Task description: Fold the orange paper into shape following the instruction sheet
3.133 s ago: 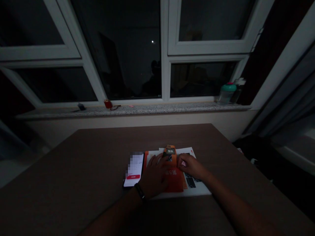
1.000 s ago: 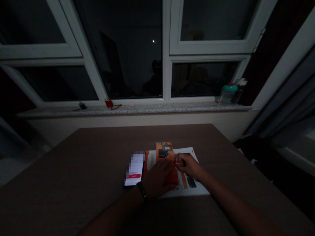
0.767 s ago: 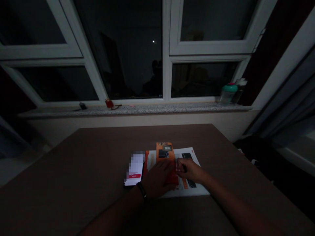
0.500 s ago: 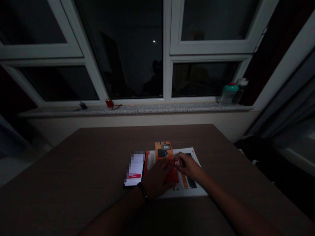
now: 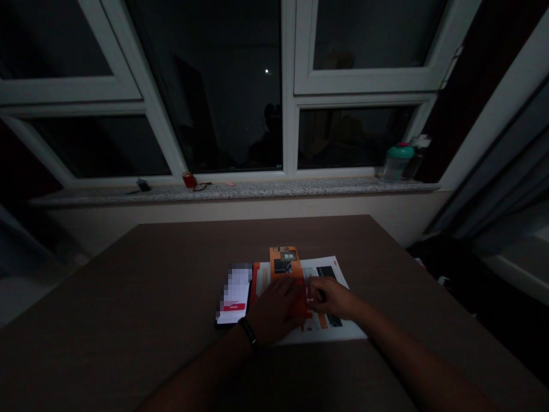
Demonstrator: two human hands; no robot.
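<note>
An orange printed card (image 5: 283, 264) lies on a white printed sheet (image 5: 332, 274), and a red-orange paper piece (image 5: 298, 306) extends from its near end. My left hand (image 5: 274, 312) rests flat across the red-orange paper, with a dark band on the wrist. My right hand (image 5: 331, 298) sits just beside it, fingertips pinched together at the paper's right edge. Anything between those fingertips is too small and dark to make out. To the left, a smartphone (image 5: 234, 294) lies lit, its screen partly blurred out.
All this lies on a brown wooden table (image 5: 128, 286) before a dark window. On the stone sill stand a small red cup (image 5: 189, 180), glasses (image 5: 201, 186) and a bottle with a teal lid (image 5: 398, 163). A grey curtain (image 5: 493, 194) hangs at right.
My right hand has shifted slightly down and to the right since half a second ago. My left hand stays in place. The orange card sits a little farther up the sheet than three seconds ago.
</note>
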